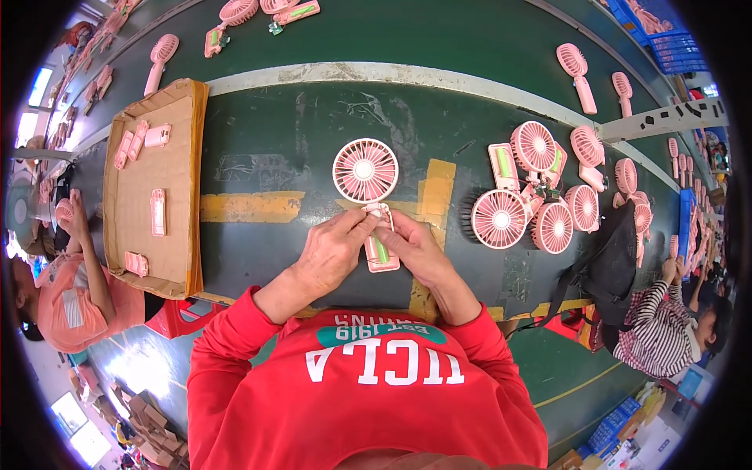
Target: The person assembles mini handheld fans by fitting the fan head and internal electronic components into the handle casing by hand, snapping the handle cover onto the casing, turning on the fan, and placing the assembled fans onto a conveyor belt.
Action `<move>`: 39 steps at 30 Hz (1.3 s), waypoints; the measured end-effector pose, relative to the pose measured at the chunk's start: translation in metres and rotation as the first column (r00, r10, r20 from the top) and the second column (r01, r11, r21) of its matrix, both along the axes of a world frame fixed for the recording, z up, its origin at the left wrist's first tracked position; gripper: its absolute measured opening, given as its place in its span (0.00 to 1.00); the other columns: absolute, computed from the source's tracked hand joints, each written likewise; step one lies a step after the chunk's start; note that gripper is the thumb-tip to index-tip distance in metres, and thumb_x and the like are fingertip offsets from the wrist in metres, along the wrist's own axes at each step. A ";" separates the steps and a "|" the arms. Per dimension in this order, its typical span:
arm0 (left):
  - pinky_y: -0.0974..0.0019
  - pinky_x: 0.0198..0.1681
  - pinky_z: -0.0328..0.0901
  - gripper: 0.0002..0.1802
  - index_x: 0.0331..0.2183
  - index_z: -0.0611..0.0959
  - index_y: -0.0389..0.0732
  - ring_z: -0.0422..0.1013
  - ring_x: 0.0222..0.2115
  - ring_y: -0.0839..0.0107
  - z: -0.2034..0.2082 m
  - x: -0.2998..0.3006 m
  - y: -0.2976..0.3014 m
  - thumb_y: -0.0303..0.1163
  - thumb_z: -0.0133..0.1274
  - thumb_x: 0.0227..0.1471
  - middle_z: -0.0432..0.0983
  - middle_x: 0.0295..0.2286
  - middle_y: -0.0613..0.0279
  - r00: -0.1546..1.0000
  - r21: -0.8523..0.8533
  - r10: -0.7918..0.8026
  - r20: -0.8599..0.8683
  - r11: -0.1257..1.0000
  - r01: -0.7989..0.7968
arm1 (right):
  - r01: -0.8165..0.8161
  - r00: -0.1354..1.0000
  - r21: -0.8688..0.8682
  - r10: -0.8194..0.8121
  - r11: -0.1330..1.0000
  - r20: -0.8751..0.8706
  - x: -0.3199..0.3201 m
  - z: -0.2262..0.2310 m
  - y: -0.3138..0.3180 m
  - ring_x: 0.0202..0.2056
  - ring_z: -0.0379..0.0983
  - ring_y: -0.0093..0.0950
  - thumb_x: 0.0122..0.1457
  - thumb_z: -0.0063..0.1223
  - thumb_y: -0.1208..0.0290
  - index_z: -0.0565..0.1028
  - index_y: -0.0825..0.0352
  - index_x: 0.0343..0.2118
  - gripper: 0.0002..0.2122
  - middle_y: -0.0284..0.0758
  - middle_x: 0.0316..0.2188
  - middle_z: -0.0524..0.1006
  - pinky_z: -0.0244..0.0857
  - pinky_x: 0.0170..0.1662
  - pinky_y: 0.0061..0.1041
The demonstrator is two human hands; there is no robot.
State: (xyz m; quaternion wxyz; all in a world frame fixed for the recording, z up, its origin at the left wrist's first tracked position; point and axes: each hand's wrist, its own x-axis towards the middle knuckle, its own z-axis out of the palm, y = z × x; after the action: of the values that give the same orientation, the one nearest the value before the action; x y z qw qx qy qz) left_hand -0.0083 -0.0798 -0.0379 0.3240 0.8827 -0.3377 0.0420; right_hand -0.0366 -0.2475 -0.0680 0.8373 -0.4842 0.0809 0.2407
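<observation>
- The fan (366,178) lies between my left grip (332,246) and my right grip (419,249), above the counter (258,133); whether it rests there I cannot tell
- Its long axis runs almost straight out from my chest: round head far, leaning slightly left, handle (384,265) pointing back at me
- Neither hand is clearly nearer; both touch the fan at the top of the handle, just below the head, left from the left, right from the right
- Left: thumb and fingertips drawn to a narrow pinch there; any tiny part between them is hidden
- Right: thumb over the handle's face, fingers curled along its right side, the gap filled by the handle
- Both forearms slant inward, knuckles outward, thumbs nearly meeting
- Below my thumbs a green piece (381,251) shows in the handle
- Well apart: tray (193,196) left, more fans (499,220) right
</observation>
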 end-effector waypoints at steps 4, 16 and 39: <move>0.60 0.30 0.70 0.22 0.39 0.77 0.34 0.73 0.30 0.56 0.006 -0.001 -0.002 0.16 0.50 0.36 0.72 0.33 0.54 1.000 0.052 -0.013 -0.026 0.999 0.014 | -0.042 0.998 -0.080 0.046 0.996 0.048 0.000 -0.004 0.000 0.42 0.67 0.16 0.60 0.45 0.77 0.65 0.72 0.51 0.16 0.30 0.42 0.72 0.63 0.44 0.16; 0.60 0.29 0.69 0.20 0.38 0.75 0.34 0.72 0.30 0.57 0.009 0.009 -0.003 0.19 0.52 0.36 0.70 0.32 0.55 0.992 0.179 -0.094 -0.080 0.978 0.107 | 0.018 0.994 -0.154 -0.001 0.988 0.110 0.001 0.003 0.007 0.45 0.66 0.18 0.60 0.44 0.76 0.63 0.72 0.53 0.17 0.32 0.44 0.71 0.60 0.48 0.17; 0.58 0.31 0.68 0.11 0.36 0.77 0.35 0.73 0.30 0.53 0.003 0.022 0.009 0.22 0.52 0.46 0.74 0.31 0.52 0.953 -0.194 -0.063 -0.298 0.981 0.004 | 0.051 0.991 -0.153 -0.069 0.987 -0.112 0.014 -0.002 0.012 0.33 0.70 0.16 0.62 0.45 0.65 0.69 0.70 0.43 0.13 0.30 0.33 0.74 0.65 0.36 0.15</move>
State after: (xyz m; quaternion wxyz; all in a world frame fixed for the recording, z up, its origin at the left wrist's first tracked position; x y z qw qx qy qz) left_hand 0.0133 -0.0708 -0.0346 0.4560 0.8376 -0.2933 -0.0668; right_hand -0.0228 -0.2351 -0.0705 0.7993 -0.5280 0.1624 0.2365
